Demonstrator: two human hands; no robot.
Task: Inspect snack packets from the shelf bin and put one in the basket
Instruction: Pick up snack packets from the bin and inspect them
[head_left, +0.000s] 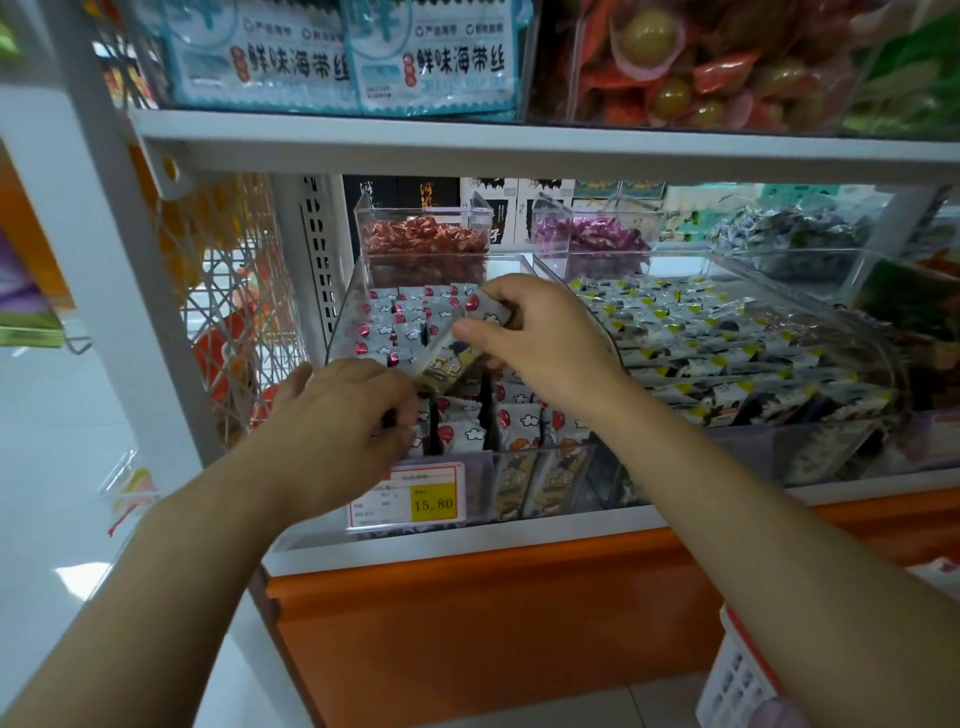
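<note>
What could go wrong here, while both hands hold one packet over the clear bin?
1. The right hand and left hand hold the same packet at opposite ends; pulling apart could tear it.
2. The left hand lies low among the loose packets at the front wall of the bin, so it may push some out.
3. The basket sits at the lower right edge, mostly out of view, so a drop could miss it.

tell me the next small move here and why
Probably lift the packet clear of the bin and turn it to read it. Both the left hand and right hand pinch it, tilted above the other packets, and the white basket sits low at the right.
</note>
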